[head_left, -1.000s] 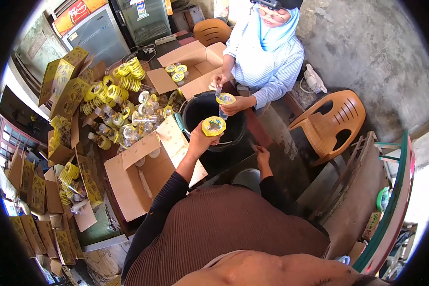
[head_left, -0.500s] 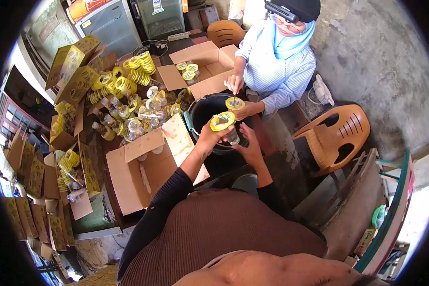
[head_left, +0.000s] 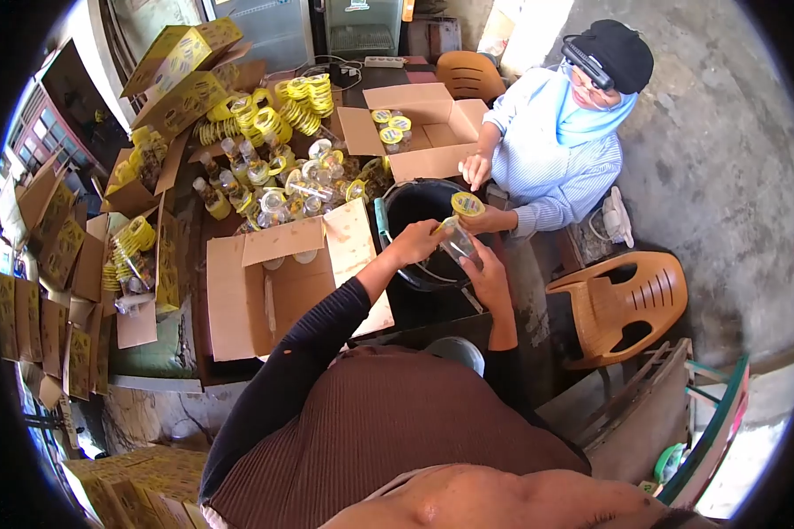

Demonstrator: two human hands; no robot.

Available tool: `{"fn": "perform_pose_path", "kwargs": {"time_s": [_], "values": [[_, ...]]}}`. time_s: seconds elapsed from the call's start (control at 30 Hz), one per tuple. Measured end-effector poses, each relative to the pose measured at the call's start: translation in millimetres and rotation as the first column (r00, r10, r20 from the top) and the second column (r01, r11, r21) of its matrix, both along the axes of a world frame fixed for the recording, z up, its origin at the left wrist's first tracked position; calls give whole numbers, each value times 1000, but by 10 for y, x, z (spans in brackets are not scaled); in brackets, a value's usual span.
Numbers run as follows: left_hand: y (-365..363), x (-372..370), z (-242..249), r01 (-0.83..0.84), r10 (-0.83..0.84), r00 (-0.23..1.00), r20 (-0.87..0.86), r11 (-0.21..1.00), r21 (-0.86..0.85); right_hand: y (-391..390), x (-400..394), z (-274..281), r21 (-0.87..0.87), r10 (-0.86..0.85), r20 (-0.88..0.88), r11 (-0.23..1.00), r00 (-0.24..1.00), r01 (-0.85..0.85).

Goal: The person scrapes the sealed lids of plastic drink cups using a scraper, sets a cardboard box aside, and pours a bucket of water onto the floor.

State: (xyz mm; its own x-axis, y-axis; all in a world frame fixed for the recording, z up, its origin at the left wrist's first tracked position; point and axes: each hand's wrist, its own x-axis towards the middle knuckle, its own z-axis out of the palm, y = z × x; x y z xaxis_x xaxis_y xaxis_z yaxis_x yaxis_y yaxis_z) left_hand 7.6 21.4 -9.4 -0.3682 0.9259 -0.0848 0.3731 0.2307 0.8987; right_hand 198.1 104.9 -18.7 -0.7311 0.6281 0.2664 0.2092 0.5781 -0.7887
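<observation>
A clear plastic cup [head_left: 458, 242] is held tilted over the black bucket [head_left: 425, 280] between both my hands. My left hand [head_left: 417, 242] is closed at the cup's upper end, where a little yellow shows at the fingertips. Around the cup's lower side wrap the fingers of my right hand [head_left: 492, 277]. Just beyond, a co-worker's hand [head_left: 496, 219] holds a cup with a yellow printed lid [head_left: 468, 204], and that person's other hand [head_left: 476, 167] is raised above it.
An open carton [head_left: 300, 286] stands left of the bucket. Behind it lie a heap of clear cups [head_left: 313, 181] and stacked yellow rings [head_left: 304, 99]. A farther carton [head_left: 428, 132] holds several lidded cups. An orange chair [head_left: 622, 304] is at the right.
The cup in my hands has turned from lid-up to side-on, and its yellow top is mostly out of sight. My view has shifted, so the surroundings sit farther right.
</observation>
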Motion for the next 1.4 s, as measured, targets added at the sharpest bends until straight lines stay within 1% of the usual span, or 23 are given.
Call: {"fn": "perform_pose_path", "kwargs": {"time_s": [0.03,0.1,0.17,0.23,0.3,0.33,0.37,0.4,0.43,0.47,0.5,0.63,0.77,0.87,0.93,0.97,1.03,1.1,1.13,1.2,1.3,1.33,1.4], "values": [[59,-29,-128,1,-1,998,-60,1000,-6,0,-6,14,2,5,4,1000,1000,-5],[150,-90,-418,-3,2,993,-119,1000,-11,-12,-37,36,-76,-24,-115,997,993,15],[197,-149,-666,140,-22,854,-519,972,189,-75,-62,191,-94,-76,-48,993,996,71],[162,-122,-577,146,-33,831,-555,976,159,-116,-82,246,-108,-130,18,985,991,131],[125,-118,-514,148,-44,806,-590,980,129,-137,-106,244,-61,-118,-80,992,990,113],[101,-125,-498,194,-55,742,-668,972,135,-123,-115,211,-62,-113,-80,992,990,109],[72,-133,-485,238,-62,672,-738,962,135,-93,-123,150,48,-120,-132,991,984,128],[64,-130,-497,231,-59,674,-737,964,134,-86,-132,131,155,-120,-184,977,976,149],[74,-109,-509,225,-61,681,-730,966,130,-82,-129,125,153,-112,-181,978,977,140],[80,-93,-520,219,-62,689,-722,968,126,-82,-127,132,14,-136,-179,990,975,140],[32,-58,-408,225,-54,644,-763,967,122,-88,-141,142,-125,-159,-173,982,972,139],[139,-51,-654,125,-33,687,-725,989,73,-157,-196,191,-159,-162,-239,979,957,126],[144,-35,-701,150,-55,685,-726,987,66,-177,-210,272,-50,-156,-203,988,967,149],[231,-67,-924,82,19,735,-678,990,116,-171,-203,295,73,-164,-184,981,969,180],[244,-44,-866,-43,126,840,-527,985,167,-170,-198,292,136,-165,-181,972,970,191],[237,-25,-840,-47,129,840,-526,985,168,-165,-188,265,156,-175,-171,967,970,202],[111,70,-491,-175,218,926,-308,971,164,-112,-144,165,177,-179,-161,962,970,207],[43,128,-325,-181,218,928,-302,972,148,-55,-71,77,50,3,84,999,996,-7],[27,141,-291,-180,212,931,-298,975,132,-82,-80,71,50,4,83,999,997,-8],[44,137,-350,-181,228,922,-314,969,171,-140,-107,90,190,-167,-40,967,985,172],[10,159,-349,-169,213,926,-311,972,162,-77,-85,28,153,-73,-12,986,997,74],[3,162,-340,-165,210,925,-317,973,163,-100,-89,32,152,-80,-14,985,997,81],[10,144,-321,-160,208,924,-321,973,169,-144,-125,65,170,-199,-53,964,979,205]]}}
